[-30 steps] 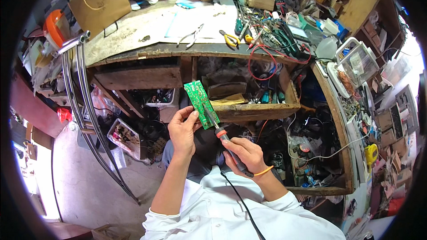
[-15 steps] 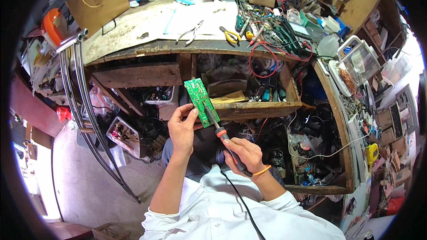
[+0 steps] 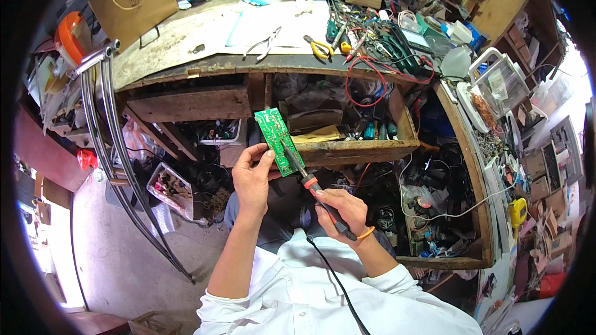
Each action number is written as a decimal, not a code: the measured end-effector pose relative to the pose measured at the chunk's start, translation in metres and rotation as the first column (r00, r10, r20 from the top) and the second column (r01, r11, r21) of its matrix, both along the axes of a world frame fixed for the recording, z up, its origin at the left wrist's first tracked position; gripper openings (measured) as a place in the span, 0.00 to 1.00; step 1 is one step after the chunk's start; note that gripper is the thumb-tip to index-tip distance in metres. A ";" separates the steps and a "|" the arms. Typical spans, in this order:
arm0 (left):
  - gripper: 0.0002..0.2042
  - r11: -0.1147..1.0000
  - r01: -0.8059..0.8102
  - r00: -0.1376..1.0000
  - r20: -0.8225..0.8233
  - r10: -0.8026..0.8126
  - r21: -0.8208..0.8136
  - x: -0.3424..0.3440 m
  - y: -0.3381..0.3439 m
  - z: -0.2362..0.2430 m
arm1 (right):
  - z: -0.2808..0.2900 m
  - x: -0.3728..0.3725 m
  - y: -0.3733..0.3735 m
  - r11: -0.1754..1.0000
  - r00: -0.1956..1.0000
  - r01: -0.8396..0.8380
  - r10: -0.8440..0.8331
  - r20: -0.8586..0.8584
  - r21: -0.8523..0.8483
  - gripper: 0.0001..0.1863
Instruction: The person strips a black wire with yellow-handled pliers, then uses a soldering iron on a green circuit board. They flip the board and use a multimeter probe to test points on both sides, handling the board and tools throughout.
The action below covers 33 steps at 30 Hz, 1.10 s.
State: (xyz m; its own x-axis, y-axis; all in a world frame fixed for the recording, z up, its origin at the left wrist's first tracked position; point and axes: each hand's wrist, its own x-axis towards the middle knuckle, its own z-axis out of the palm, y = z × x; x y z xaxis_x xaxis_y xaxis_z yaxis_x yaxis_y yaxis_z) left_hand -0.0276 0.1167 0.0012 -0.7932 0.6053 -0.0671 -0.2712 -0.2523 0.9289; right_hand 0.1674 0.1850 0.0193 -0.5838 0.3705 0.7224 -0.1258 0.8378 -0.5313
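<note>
A green circuit board is held up near the middle of the frame, tilted so that its upper end leans left. Its lower left edge is pinched by the left hand, the thumb laid at the edge and the fingers partly hidden behind; the grip is closed on the board.

A soldering iron with a red collar and a dark handle is grasped by the right hand, just below and right of the board. The fingers are wrapped round the handle, with the thumb laid along it. The metal shaft is pointed up and left across the board's face; whether the tip is touching cannot be told. An orange band is worn on the right wrist. A black cord is draped over the white shirt at the lower centre.

Behind the board, an open wooden drawer is filled with odds and ends. On the desk at the upper centre, grey pliers and yellow-handled pliers are laid apart, with a red wire looped over the edge. A brown paper bag is stood at the upper left.
</note>
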 end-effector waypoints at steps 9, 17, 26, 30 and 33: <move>0.10 0.999 -0.006 0.997 -0.082 0.003 -0.034 -0.005 0.000 -0.004 | -0.007 0.001 0.001 0.999 1.000 -0.001 0.000 -0.027 -0.035 0.19; 0.13 0.981 -0.189 0.953 -0.248 0.172 -0.050 -0.046 0.024 -0.007 | 0.000 0.000 0.001 0.997 0.999 -0.010 0.007 -0.043 -0.078 0.17; 0.14 0.998 -0.043 0.978 -0.202 0.052 0.049 -0.061 0.057 -0.008 | 0.002 0.002 0.002 0.998 0.999 -0.003 0.001 -0.037 -0.066 0.17; 0.11 0.990 -0.087 0.986 -0.134 0.102 0.107 -0.053 0.069 -0.006 | -0.002 0.005 0.009 0.995 0.999 -0.032 0.027 -0.044 -0.100 0.17; 0.11 0.987 -0.105 0.975 -0.181 0.127 0.126 -0.052 0.072 -0.013 | 0.000 0.007 0.011 0.994 0.999 -0.042 0.039 -0.030 -0.097 0.18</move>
State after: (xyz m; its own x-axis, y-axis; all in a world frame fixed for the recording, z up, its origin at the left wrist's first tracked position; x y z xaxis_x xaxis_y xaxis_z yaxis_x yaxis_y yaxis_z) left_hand -0.0798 0.1882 -0.0122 -0.8500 0.5037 0.1540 -0.0577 -0.3797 0.9233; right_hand 0.1740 0.1963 0.0198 -0.5801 0.4167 0.6999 -0.1745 0.7757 -0.6065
